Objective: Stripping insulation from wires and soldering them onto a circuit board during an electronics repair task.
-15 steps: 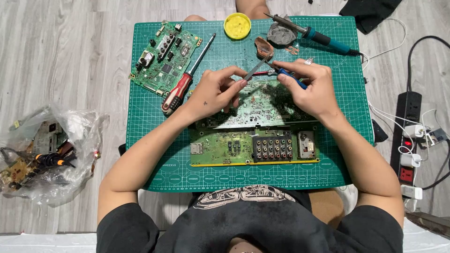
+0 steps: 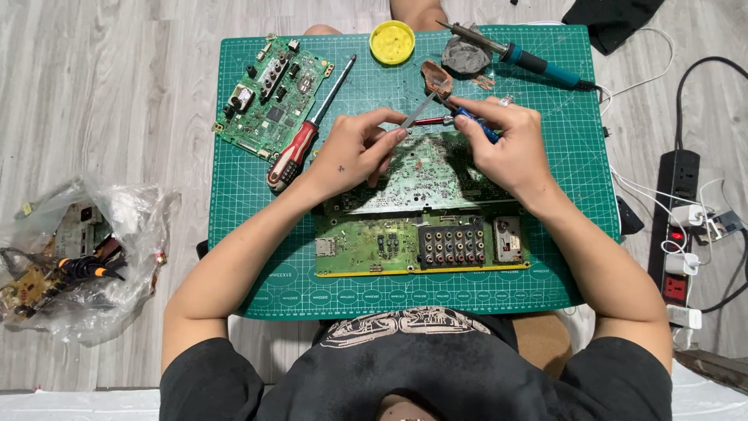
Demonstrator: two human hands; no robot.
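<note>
three circuit boards are lying on the green cutting mat (image 2: 545, 257): a small one (image 2: 269, 97) at the far left and two near the person, the upper board (image 2: 425, 175) overlapping the lower board (image 2: 405, 245). the left hand (image 2: 354, 152) is pinching metal tweezers (image 2: 421, 111), their long axis slanting up to the right, tips pointing away. the right hand (image 2: 506, 144) is gripping a blue-handled tool (image 2: 467, 123), its shaft pointing left. one red-handled screwdriver (image 2: 304, 136), one soldering iron (image 2: 518, 56) and one yellow tin (image 2: 392, 42) are resting nearby.

Grey wood-plank floor (image 2: 117, 101), even light.
</note>
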